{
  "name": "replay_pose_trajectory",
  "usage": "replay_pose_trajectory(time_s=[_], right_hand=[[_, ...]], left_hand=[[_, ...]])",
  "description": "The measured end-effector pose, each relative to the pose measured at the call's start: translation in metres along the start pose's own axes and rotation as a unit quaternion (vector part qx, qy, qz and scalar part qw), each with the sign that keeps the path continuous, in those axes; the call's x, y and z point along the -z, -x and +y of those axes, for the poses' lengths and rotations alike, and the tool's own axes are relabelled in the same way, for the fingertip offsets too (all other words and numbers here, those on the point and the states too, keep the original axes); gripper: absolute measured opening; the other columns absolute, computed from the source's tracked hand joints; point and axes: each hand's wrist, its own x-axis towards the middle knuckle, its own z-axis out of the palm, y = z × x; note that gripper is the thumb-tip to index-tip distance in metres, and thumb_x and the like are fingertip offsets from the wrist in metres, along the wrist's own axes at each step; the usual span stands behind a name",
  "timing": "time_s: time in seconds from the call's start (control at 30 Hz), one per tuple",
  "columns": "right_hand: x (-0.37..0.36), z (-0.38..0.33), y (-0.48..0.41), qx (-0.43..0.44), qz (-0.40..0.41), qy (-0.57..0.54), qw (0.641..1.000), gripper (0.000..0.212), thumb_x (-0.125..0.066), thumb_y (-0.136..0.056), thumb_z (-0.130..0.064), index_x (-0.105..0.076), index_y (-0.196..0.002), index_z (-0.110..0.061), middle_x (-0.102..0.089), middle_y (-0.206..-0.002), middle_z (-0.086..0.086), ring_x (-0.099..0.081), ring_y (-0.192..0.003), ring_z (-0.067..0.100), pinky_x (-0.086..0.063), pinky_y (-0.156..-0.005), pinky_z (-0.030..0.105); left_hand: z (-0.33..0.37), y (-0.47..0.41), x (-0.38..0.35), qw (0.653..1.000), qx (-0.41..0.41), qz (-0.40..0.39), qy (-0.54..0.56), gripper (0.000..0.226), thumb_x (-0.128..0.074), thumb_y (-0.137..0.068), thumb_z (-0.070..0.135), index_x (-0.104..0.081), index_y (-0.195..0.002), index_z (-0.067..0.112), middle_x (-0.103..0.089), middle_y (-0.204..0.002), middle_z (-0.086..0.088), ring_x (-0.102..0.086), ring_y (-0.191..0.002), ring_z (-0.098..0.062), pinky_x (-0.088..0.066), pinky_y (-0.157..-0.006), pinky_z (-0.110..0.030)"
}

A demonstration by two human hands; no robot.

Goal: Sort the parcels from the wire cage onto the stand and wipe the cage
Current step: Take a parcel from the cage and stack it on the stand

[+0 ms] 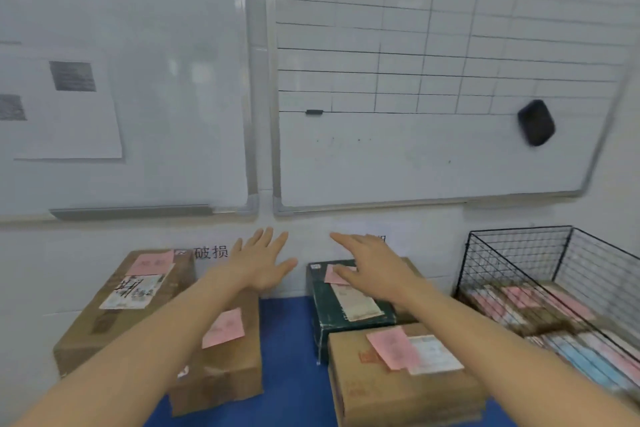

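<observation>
Both hands, left [261, 262] and right [375, 265], are held spread and empty above the dark green cardboard parcel [341, 317], left of the black wire cage [512, 253].

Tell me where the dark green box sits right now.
In the head view, the dark green box sits right of centre on the blue surface, against the wall, behind a brown carton and left of the wire cage; the right hand hovers over it.

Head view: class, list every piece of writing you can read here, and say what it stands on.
"破损": wall sign between the brown boxes and the left hand.
Second wall sign: mostly hidden by the right hand.
Pink slips, shipping labels, whiteboard sheet: blurred, unreadable.
</observation>
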Motion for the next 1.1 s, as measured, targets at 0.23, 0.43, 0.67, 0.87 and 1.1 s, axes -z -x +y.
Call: replay_pose_trajectory(time_s=[0.23,0.43,0.67,0.87,1.1], right_hand=[[0.073,0.152,0.104,-0.069,-0.011,0.052,0.996,0.068,-0.052,-0.096,-0.039,-0.02,-0.153,-0.02,-0.031,-0.155,0.005,-0.029,-0.141,0.02,-0.019,-0.114,0.03],[0.125,0.287,0.218,-0.152,-0.018,0.064,0.986,0.068,-0.054,-0.095,-0.041,-0.024,-0.152,-0.02,-0.037,-0.153,0.005,-0.037,-0.137,0.023,-0.03,-0.112,0.034],[0.148,0.4,0.292,-0.206,-0.028,0.058,0.976,0.069,-0.056,-0.094,-0.039,-0.025,-0.152,-0.019,-0.035,-0.153,0.003,-0.035,-0.139,0.02,-0.029,-0.114,0.034],[0.144,0.479,0.299,-0.219,-0.055,0.068,0.972,0.069,-0.056,-0.094,-0.041,-0.024,-0.152,-0.017,-0.036,-0.153,0.005,-0.035,-0.139,0.021,-0.028,-0.113,0.035],[0.132,0.541,0.273,-0.179,-0.07,0.057,0.98,0.068,-0.057,-0.094,-0.036,-0.026,-0.151,-0.016,-0.036,-0.152,0.007,-0.035,-0.139,0.023,-0.028,-0.113,0.036]], left_hand=[[0.191,-0.033,-0.004,0.996,-0.071,0.003,0.055,0.069,-0.018,-0.098,0.058,0.007,-0.153,0.024,0.011,-0.16,-0.004,0.008,-0.147,-0.02,0.0,-0.119,-0.045],[0.361,-0.056,-0.027,0.99,-0.122,-0.014,0.069,0.069,-0.022,-0.098,0.057,0.003,-0.153,0.024,0.01,-0.16,-0.006,0.005,-0.148,-0.021,-0.004,-0.119,-0.048],[0.493,-0.098,-0.05,0.983,-0.162,-0.013,0.087,0.071,-0.024,-0.097,0.059,0.001,-0.153,0.024,0.007,-0.16,-0.008,0.004,-0.148,-0.023,-0.004,-0.119,-0.048],[0.552,-0.144,-0.07,0.983,-0.163,-0.048,0.064,0.071,-0.023,-0.097,0.059,0.004,-0.153,0.024,0.01,-0.16,-0.006,0.008,-0.147,-0.023,-0.003,-0.119,-0.05],[0.594,-0.191,-0.066,0.988,-0.129,-0.064,0.057,0.075,-0.028,-0.096,0.06,0.006,-0.153,0.025,0.013,-0.16,-0.006,0.002,-0.148,-0.027,-0.008,-0.119,-0.049]])
